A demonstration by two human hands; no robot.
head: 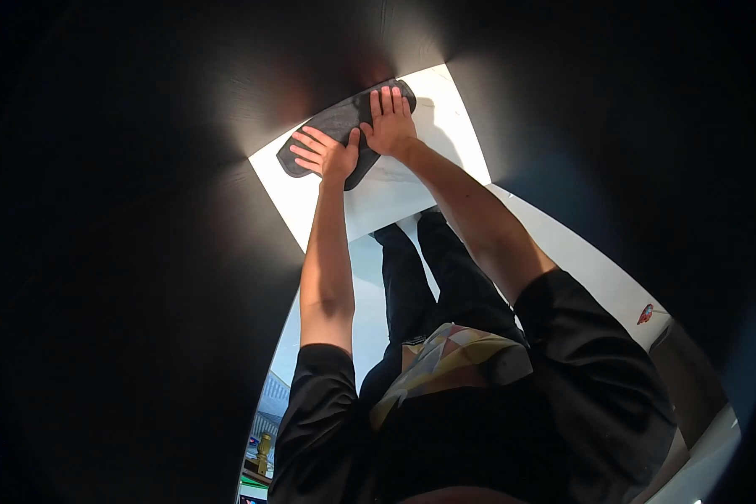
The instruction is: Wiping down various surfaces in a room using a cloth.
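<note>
A flat, dark grey to black piece that looks like folded fabric (339, 121) lies on a bright white panel with faint marble-like veins (457, 135). My left hand (331, 156) rests palm down on its left part, fingers spread and thumb out to the right. On the right part lies my right hand (392, 129), also palm down, its fingers a little apart and pointing to the far edge. Neither hand is closed around anything. The palms and the fabric under them are hidden.
Dark, smooth walls (183, 208) surround the white panel on the far side, left and right. A pale floor (365, 271) shows beneath, around my legs. At the lower right lies a small red item (645, 314); a gold-coloured turned post (263, 450) stands at the lower left.
</note>
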